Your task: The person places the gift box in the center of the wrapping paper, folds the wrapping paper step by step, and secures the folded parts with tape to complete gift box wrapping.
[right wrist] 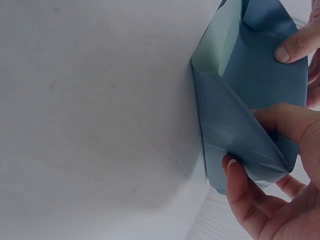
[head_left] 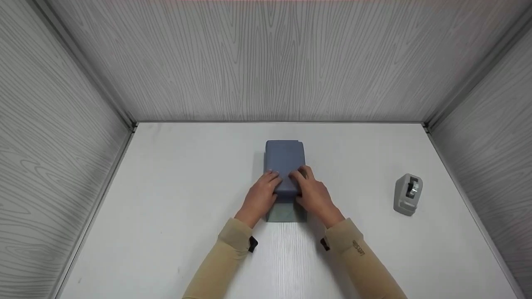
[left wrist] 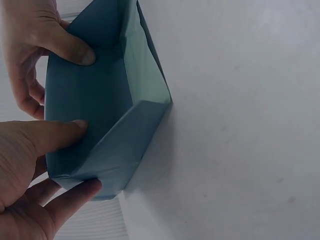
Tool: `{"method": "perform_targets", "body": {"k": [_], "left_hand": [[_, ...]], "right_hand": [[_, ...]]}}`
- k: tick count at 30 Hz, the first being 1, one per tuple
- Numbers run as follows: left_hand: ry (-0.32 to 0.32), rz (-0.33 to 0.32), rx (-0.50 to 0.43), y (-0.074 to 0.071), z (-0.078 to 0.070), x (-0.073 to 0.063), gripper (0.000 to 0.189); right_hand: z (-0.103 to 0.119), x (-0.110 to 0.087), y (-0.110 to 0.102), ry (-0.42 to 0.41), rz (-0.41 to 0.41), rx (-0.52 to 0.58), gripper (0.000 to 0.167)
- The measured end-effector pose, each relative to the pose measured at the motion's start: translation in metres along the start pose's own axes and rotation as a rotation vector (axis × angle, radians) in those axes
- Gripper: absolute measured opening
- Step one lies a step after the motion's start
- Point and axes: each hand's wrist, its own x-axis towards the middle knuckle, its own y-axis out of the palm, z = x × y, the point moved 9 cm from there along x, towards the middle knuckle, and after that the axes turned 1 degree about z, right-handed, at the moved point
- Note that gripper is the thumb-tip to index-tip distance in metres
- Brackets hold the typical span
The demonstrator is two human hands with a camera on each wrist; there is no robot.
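A box-shaped package wrapped in blue paper (head_left: pixel 284 158) lies on the white table in the head view. At its near end the wrapping paper stands open, and a pale green flap (head_left: pixel 286 212) extends toward the person. My left hand (head_left: pixel 261 193) grips the near left corner, its thumb (left wrist: pixel 65 135) on the blue paper inside the end fold and a finger outside along the side. On the near right corner, my right hand (head_left: pixel 314 195) pinches the side fold, thumb inside and a fingertip (right wrist: pixel 236 170) outside. The wrapped contents are hidden.
A grey tape dispenser (head_left: pixel 408 194) with a roll of tape stands on the table (head_left: pixel 187 187) to the right. Grey wood-grained panels (head_left: pixel 270 62) enclose the table at the back and on both sides.
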Motion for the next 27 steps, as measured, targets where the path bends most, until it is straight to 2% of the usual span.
{"method": "perform_targets", "body": {"k": [5,7,11,15,21,27], "left_hand": [[0.005,-0.005,-0.012,-0.001,0.0,0.0,0.047],[0.009,-0.009,-0.017,-0.001,-0.001,0.0,0.047],[0.01,-0.005,-0.018,0.0,-0.001,0.0,0.046],[0.004,-0.003,-0.014,0.0,0.0,0.001,0.047],[0.01,-0.011,-0.025,-0.001,-0.001,0.001,0.047],[-0.008,0.007,-0.033,0.0,0.0,0.002,0.047]], "right_hand": [[-0.005,-0.006,-0.003,0.006,0.024,0.053,0.069],[-0.008,-0.012,-0.007,0.024,0.022,0.11,0.067],[-0.023,-0.024,-0.015,0.134,-0.02,0.302,0.061],[-0.039,-0.035,-0.019,0.272,-0.071,0.473,0.046],[-0.051,-0.042,-0.011,0.409,-0.063,0.552,0.02],[-0.054,-0.042,-0.001,0.479,-0.071,0.632,0.011]]}}
